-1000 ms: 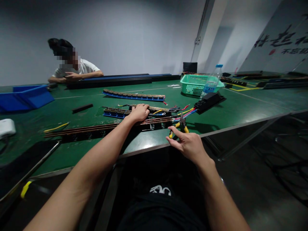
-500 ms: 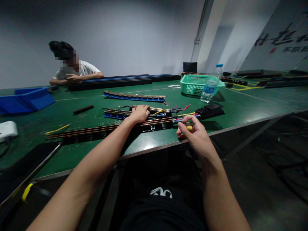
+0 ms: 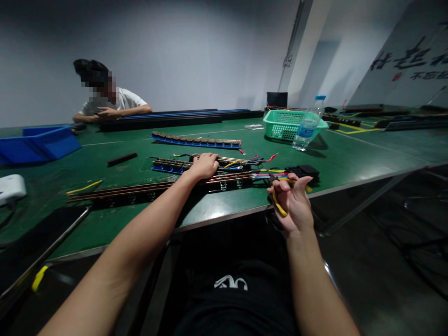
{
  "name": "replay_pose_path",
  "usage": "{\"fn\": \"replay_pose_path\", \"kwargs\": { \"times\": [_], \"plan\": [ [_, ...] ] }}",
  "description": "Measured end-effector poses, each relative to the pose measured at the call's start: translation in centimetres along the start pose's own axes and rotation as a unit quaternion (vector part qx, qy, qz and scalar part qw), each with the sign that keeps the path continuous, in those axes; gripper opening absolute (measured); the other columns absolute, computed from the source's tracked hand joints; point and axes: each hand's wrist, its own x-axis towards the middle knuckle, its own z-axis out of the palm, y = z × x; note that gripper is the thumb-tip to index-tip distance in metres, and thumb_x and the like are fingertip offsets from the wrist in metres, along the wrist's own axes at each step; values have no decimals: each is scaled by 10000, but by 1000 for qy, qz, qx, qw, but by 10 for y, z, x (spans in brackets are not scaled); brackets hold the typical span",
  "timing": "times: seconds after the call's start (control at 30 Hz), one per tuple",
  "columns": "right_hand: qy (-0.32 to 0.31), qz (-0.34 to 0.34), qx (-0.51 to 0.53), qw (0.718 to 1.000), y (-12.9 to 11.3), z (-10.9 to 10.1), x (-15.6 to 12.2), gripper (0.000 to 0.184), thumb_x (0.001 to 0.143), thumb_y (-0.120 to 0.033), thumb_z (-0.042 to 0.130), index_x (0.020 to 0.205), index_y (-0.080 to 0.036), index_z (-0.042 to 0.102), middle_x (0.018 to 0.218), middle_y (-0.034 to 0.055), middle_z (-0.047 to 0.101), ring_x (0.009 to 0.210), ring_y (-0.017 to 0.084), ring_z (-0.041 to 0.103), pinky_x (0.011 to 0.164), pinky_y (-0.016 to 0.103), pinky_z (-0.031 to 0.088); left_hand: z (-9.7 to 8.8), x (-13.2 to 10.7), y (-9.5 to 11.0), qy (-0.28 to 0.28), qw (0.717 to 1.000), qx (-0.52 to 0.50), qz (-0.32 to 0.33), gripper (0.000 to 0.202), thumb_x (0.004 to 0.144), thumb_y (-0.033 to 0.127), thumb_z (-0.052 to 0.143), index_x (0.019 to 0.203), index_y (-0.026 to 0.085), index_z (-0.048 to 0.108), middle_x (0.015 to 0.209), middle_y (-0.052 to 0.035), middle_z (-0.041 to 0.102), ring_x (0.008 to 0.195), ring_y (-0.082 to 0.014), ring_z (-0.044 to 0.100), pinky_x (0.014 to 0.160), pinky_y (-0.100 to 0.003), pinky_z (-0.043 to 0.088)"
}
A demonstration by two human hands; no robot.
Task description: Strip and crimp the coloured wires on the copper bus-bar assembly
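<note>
My left hand (image 3: 205, 165) rests with curled fingers on a long black rail with copper strips (image 3: 154, 188) lying along the green table (image 3: 105, 219). My right hand (image 3: 293, 200) is closed round yellow-handled pliers (image 3: 280, 198), held just above the table's front edge. The pliers' jaws point toward a bundle of coloured wires (image 3: 268, 172) leading to a black connector block (image 3: 303, 171). Two shorter blue and copper strips (image 3: 196, 139) lie farther back.
A green mesh basket (image 3: 283, 123) and a water bottle (image 3: 308, 125) stand at the back right. A blue bin (image 3: 37, 143) and a white device (image 3: 11, 186) sit at the left. Another person (image 3: 108, 105) leans on the far edge. A short black bar (image 3: 121, 158) lies left of centre.
My right hand reached the pliers on the table, closed on them and lifted them toward me. The black connector block shifted nearer. My left hand stayed on the rail.
</note>
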Motion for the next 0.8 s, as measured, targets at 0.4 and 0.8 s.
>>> {"fn": "replay_pose_path", "kwargs": {
  "times": [0.4,0.8],
  "plan": [
    [-217,-132,-241,937,-5,32,-59,332,828,-461,731,1007,-251,547,703,-26,615,619,136,565,616,268,473,-1,0,2,1,1000,1,-1,449,993,285,297,1361,240,551,1468,-119,528,1329,-299,467,1020,-545,431],
    [-240,42,-34,969,33,64,-3,451,887,-621,463,1022,-218,616,551,-25,542,620,185,611,720,359,524,-2,-3,4,8,1000,1,-1,449,999,279,297,1363,234,555,1466,-118,534,1327,-309,470,1020,-546,431]
  ]
}}
